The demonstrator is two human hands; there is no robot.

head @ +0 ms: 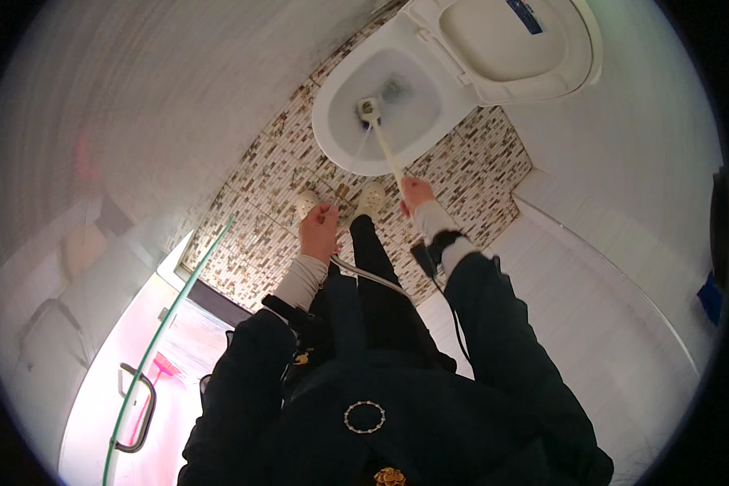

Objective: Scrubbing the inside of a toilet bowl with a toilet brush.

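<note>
A white toilet bowl [325, 130] stands before me with its seat and lid [589, 54] raised. My right hand [417, 193] is closed round the pale handle of a toilet brush [386, 143], whose head is inside the bowl. My left hand [319, 231] is near the front of the bowl, closed on a small sprayer at the end of a flexible hose [370, 276]. A thin stream of water [362, 143] runs towards the brush head. The sprayer itself is mostly hidden by my fingers.
Mosaic tiles [462, 152] cover the floor around my pale clogs [372, 199]. A glass door [176, 304] with a curved handle [152, 413] stands at the left, with a pink broom [165, 364] beyond it. Walls flank the toilet, and a raised ledge [613, 273] lies at the right.
</note>
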